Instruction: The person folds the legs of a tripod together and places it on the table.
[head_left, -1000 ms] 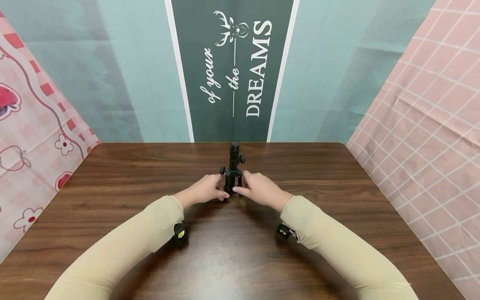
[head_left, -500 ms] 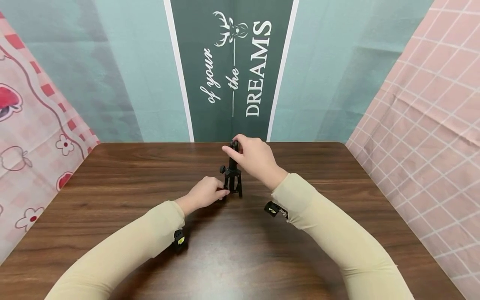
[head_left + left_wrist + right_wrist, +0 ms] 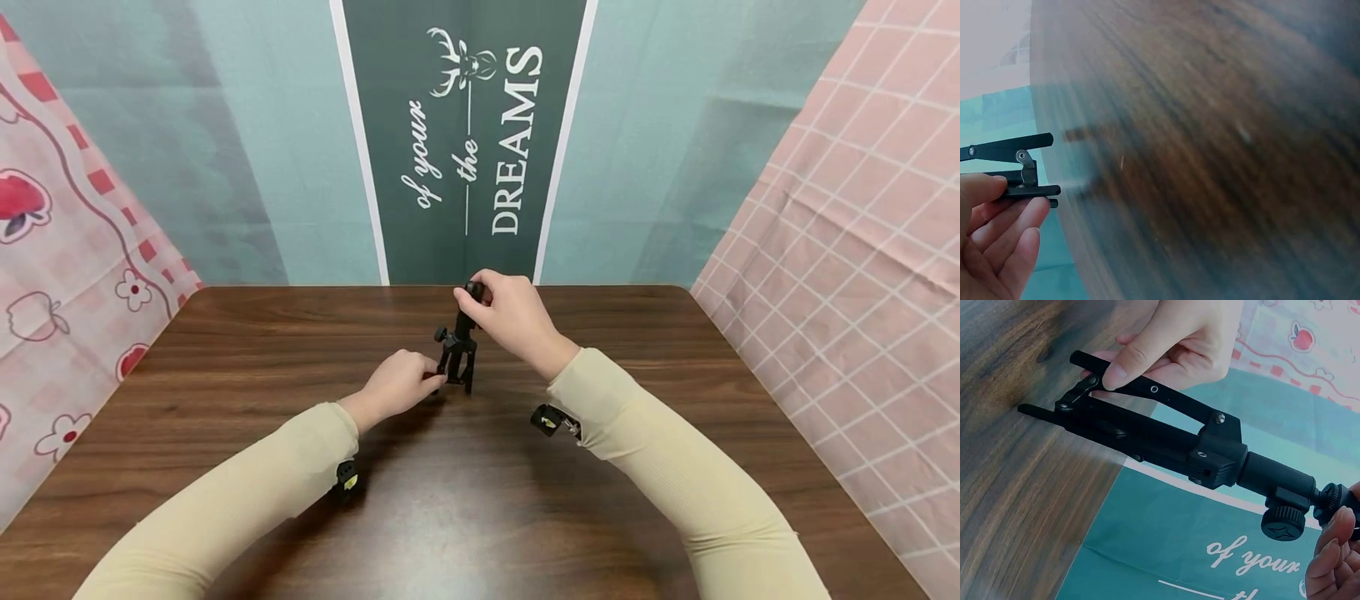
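A small black mini tripod (image 3: 455,358) leans with its top to the right over the far middle of the table. My left hand (image 3: 396,385) pinches one leg between thumb and fingers; in the left wrist view the leg tips (image 3: 1047,140) show slightly apart from their dark reflections. At the top, my right hand (image 3: 516,318) grips the tripod's head (image 3: 1333,501), partly covering it. The right wrist view shows the legs partly spread, joined by a brace (image 3: 1077,394), with a round knob (image 3: 1283,523) on the column.
The brown wood-grain table (image 3: 450,517) stretches around both arms. Behind its far edge hangs a teal cloth (image 3: 465,208) with white lettering. Pink patterned cloth (image 3: 67,317) borders the left side, and pink checked cloth (image 3: 847,333) the right.
My right hand has moved from the legs up to the tripod's head and now grips it. The tripod has gone from upright to tilted, its legs shifting left with my left hand.
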Action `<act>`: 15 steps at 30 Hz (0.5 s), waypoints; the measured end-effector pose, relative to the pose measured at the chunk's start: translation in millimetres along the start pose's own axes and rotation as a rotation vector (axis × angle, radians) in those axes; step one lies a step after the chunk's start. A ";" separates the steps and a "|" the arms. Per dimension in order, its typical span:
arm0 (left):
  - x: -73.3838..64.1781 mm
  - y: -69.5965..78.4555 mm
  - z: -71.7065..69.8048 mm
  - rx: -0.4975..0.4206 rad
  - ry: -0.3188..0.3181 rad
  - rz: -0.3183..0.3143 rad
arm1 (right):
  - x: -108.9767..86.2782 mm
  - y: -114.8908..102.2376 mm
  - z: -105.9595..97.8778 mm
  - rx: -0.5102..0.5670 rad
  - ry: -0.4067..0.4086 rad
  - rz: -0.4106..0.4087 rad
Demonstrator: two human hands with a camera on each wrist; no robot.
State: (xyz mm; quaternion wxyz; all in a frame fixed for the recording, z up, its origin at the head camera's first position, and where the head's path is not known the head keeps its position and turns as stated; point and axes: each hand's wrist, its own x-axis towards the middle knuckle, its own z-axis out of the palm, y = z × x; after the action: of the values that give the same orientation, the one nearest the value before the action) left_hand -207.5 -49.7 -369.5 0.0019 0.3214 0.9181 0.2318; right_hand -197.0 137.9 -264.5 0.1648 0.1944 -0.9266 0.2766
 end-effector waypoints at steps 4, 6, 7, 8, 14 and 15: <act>-0.8 -2.9 -2.4 0.033 0.015 0.010 | -1.4 -0.2 -0.2 0.019 0.011 -0.017; -1.3 -5.1 -4.1 0.070 0.039 0.025 | -2.7 1.2 -0.9 0.031 0.022 -0.016; -1.5 -6.0 -5.0 0.091 0.053 0.036 | -3.6 2.3 -1.4 0.040 0.025 -0.011; -1.7 -6.9 -6.1 0.114 0.066 0.047 | -4.5 3.6 -1.8 0.049 0.027 -0.004; -3.2 -9.0 -10.1 0.195 0.094 0.073 | -8.4 11.2 -2.2 0.111 0.014 0.032; -3.4 -8.9 -10.4 0.199 0.095 0.071 | -8.9 11.7 -2.3 0.117 0.011 0.032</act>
State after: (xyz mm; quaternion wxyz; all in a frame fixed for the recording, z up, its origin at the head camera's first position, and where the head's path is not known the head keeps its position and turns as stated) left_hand -211.6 -62.3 -364.5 -0.0819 0.3408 0.9237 0.1545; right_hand -194.1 150.6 -271.6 0.1535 0.1873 -0.9109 0.3340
